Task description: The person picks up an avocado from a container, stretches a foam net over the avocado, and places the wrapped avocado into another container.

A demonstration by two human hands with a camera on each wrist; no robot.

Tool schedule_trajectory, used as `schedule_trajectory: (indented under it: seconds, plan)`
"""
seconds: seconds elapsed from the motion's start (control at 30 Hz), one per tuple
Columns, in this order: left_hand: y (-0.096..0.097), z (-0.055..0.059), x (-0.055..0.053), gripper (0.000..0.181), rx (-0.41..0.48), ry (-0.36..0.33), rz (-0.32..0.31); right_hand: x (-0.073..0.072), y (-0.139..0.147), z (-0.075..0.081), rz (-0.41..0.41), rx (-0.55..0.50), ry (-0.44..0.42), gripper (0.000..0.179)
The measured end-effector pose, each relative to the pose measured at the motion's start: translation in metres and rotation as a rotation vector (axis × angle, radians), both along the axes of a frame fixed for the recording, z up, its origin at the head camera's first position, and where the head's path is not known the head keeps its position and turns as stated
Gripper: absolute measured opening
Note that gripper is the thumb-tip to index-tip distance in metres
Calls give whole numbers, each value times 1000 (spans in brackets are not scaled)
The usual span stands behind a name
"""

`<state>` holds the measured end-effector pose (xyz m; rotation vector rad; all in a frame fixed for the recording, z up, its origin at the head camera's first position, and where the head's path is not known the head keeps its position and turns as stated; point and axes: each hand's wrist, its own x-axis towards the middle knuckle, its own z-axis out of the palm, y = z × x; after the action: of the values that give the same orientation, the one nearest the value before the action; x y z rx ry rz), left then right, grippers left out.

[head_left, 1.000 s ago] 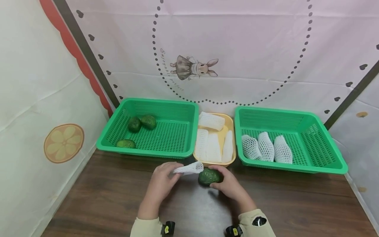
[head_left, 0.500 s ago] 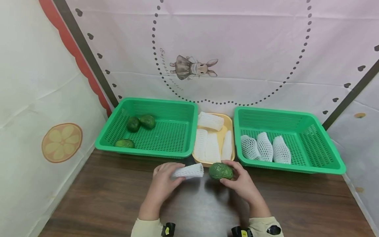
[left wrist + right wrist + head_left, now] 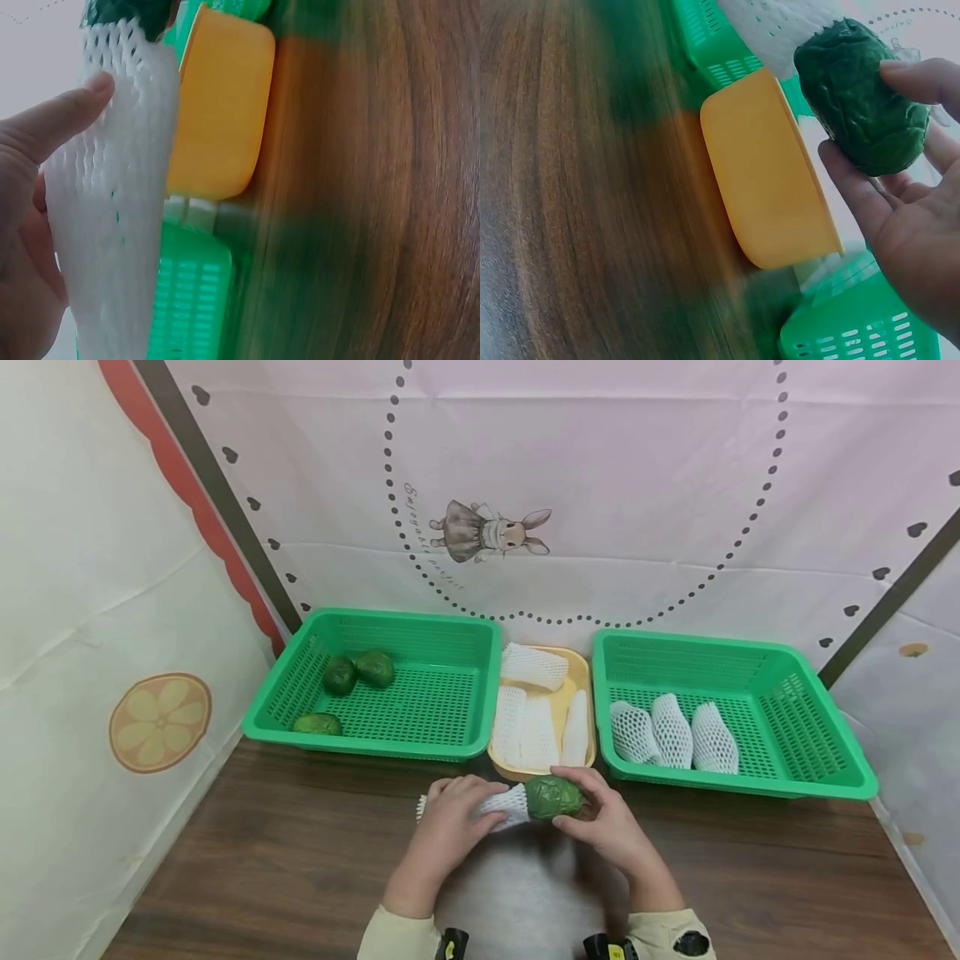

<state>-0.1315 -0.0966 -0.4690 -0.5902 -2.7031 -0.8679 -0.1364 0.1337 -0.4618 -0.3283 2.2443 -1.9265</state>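
A dark green avocado (image 3: 553,797), wrapped in wrinkled clear film, is gripped between the thumb and fingers of my right hand (image 3: 611,822). My left hand (image 3: 453,827) holds a white foam net sleeve (image 3: 112,187) with its thumb laid along the side. In the left wrist view the open end of the sleeve meets the near end of the avocado. The right wrist view shows most of the avocado (image 3: 862,97) bare, its tip at the net's mouth. Both hands are raised over the table, in front of the yellow tray (image 3: 517,772).
On the left, a green basket (image 3: 420,747) holds three avocados (image 3: 375,669). Several flat foam nets (image 3: 536,667) lie in the yellow tray between the baskets. The green basket (image 3: 787,789) on the right contains three netted fruits (image 3: 714,739). A printed cloth (image 3: 637,485) hangs behind.
My right hand lifted the avocado and shifted it right, then slightly back left. The left hand moved right with the net, bringing its opening to the avocado's end.
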Motion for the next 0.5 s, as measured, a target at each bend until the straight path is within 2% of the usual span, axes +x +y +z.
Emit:
schedule_trajectory:
  seconds: [0.23,0.37,0.5]
  plan:
    - [3,4,0,31,-29,26,22,1,0,3,-22,-131,-66,59]
    - [3,5,0,31,58,30,25,1,-2,3,-4,-132,-95,59]
    - [4,7,1,30,161,-17,62,1,-4,2,21,-100,-86,57]
